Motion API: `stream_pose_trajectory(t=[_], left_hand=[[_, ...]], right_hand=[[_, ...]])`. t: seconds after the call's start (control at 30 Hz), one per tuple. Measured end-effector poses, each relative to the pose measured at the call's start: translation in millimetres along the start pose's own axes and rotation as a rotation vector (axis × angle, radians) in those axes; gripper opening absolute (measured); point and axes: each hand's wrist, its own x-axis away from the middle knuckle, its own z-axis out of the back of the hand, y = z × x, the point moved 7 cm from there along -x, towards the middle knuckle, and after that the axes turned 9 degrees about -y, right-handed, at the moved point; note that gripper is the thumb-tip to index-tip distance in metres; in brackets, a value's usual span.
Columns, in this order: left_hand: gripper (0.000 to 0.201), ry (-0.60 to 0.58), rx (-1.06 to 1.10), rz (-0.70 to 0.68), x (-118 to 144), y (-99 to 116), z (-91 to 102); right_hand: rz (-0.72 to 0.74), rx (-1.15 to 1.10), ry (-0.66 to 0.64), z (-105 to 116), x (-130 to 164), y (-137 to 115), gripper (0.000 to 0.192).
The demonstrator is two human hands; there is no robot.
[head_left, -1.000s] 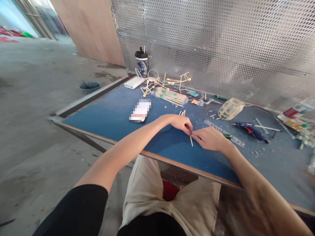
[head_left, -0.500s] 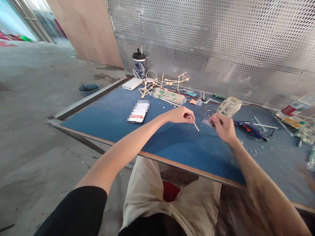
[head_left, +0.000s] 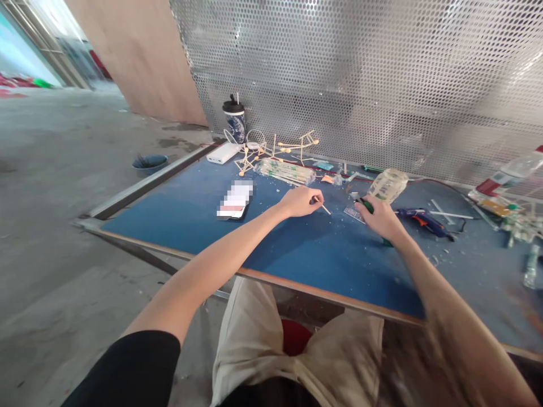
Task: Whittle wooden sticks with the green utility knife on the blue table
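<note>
Daylight fills the place, bright and even, pouring in from the open side at the far left, where the view washes out to pale white. The perforated metal screen (head_left: 360, 73) catches it in soft glare patches toward the upper right. Shadows are faint, just a dim smudge under the forearms on the blue tabletop (head_left: 190, 209). The wide lens bends straight edges near the corners. The right forearm and the lap at the bottom edge smear with blur; the bottles (head_left: 509, 181) at far right look soft.

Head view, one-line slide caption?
Left hand pinches a thin wooden stick; right hand grips a green-handled tool on the blue table.
</note>
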Motion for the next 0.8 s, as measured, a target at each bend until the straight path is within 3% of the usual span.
stream_pose_trajectory(t=[0.1, 0.3, 0.4, 0.6, 0.8], left_hand=[[0.023, -0.102, -0.043, -0.044, -1, 2, -7.4], [0.026, -0.3, -0.147, -0.015, 0, -1, -23.5], [0.03, -0.302, -0.15, 0.006, 0, -2, -23.7], [0.035, -0.26, -0.146, 0.004, -2, -3, -20.3], [0.03, -0.203, -0.139, 0.05, -2, -5, -15.8]], right_hand=[[0.014, 0.058, -0.002, -3, 1, -5, 0.027], [0.08, -0.011, 0.17, 11, 13, -18, 0.039], [0.117, -0.027, 0.132, 6, 11, -19, 0.039], [0.162, 0.083, -0.092, -15, 2, -16, 0.029], [0.14, 0.11, -0.007, -11, 1, -16, 0.033]])
